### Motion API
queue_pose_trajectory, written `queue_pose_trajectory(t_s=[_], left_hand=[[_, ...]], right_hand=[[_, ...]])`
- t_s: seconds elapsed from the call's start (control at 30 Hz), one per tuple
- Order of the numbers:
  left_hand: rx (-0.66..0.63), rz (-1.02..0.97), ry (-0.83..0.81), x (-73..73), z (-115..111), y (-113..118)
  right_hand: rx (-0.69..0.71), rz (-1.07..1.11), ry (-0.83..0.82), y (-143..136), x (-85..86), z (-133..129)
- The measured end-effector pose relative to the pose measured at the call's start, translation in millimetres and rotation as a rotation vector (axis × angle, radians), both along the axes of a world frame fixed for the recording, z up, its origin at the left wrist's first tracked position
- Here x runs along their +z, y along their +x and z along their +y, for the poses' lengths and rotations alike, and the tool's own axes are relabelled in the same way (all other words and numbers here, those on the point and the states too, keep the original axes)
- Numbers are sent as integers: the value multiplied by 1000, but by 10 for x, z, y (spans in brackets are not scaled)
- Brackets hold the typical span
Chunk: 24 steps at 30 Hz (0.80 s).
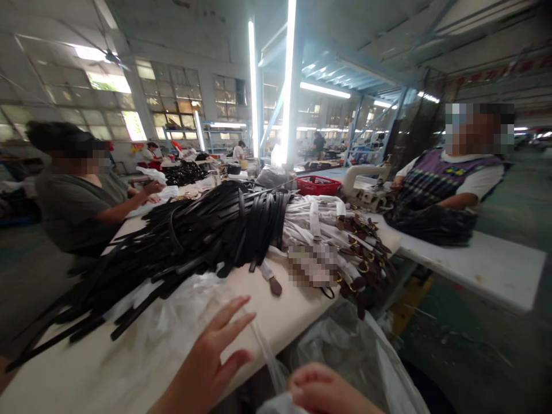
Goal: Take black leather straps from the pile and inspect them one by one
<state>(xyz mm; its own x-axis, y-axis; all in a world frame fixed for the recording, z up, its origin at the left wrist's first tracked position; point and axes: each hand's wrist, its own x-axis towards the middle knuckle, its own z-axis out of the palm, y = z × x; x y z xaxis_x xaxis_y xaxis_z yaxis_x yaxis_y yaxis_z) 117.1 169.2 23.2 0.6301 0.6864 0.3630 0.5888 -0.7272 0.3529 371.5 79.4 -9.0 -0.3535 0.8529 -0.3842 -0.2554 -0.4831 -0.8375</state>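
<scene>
My left hand (211, 351) hovers over the table's front part, its fingers spread and nothing in them. Lower right, my right hand (323, 388) is closed, fingertips pinched on white plastic film (281, 405). A translucent strip (265, 348) runs down from near my left fingertips toward it. Beyond my hands lies a big heap of black straps (215, 230). Their right-hand ends are wrapped in white (317, 215), with brown tabs (366, 267) and gold-coloured rings. One brown tab (275, 286) lies apart on the table. Crumpled clear plastic (172, 322) is left of my left hand.
The cream table (254, 293) slopes across the view. A large clear plastic bag (345, 351) hangs at its front edge. A red basket (317, 185) and sewing machine (366, 184) stand behind. One person (81, 201) works at left, another (452, 178) sits right.
</scene>
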Motion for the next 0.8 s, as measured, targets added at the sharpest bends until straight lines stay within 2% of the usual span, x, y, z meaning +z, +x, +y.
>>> queue_pose_trajectory(t_s=[0.07,0.13,0.2,0.27,0.37,0.43,0.53,0.6,0.7,0.8], left_hand=[[-159,-168,-271,6,-270,97],[-196,-318,-407,-52,-410,144],[-117,-435,-406,-134,-441,168],[-12,-511,-383,-194,-413,188],[81,-623,-467,-213,-364,227],[118,-703,-601,-204,-350,266],[205,-810,-766,-216,-346,338],[266,-870,-764,-252,-340,378],[347,-870,-717,-308,-319,374],[346,-767,-714,-297,-287,271]], right_hand=[[46,239,-114,-221,76,184],[194,418,-141,-358,137,331],[309,486,-143,-411,163,414],[353,511,-155,-421,152,438],[338,480,-163,-451,88,420],[209,335,-67,-494,37,407],[-98,-104,317,-564,-11,413],[-247,-419,538,-594,-15,439],[-322,-679,646,-612,-12,497],[-283,-696,766,-609,-28,537]])
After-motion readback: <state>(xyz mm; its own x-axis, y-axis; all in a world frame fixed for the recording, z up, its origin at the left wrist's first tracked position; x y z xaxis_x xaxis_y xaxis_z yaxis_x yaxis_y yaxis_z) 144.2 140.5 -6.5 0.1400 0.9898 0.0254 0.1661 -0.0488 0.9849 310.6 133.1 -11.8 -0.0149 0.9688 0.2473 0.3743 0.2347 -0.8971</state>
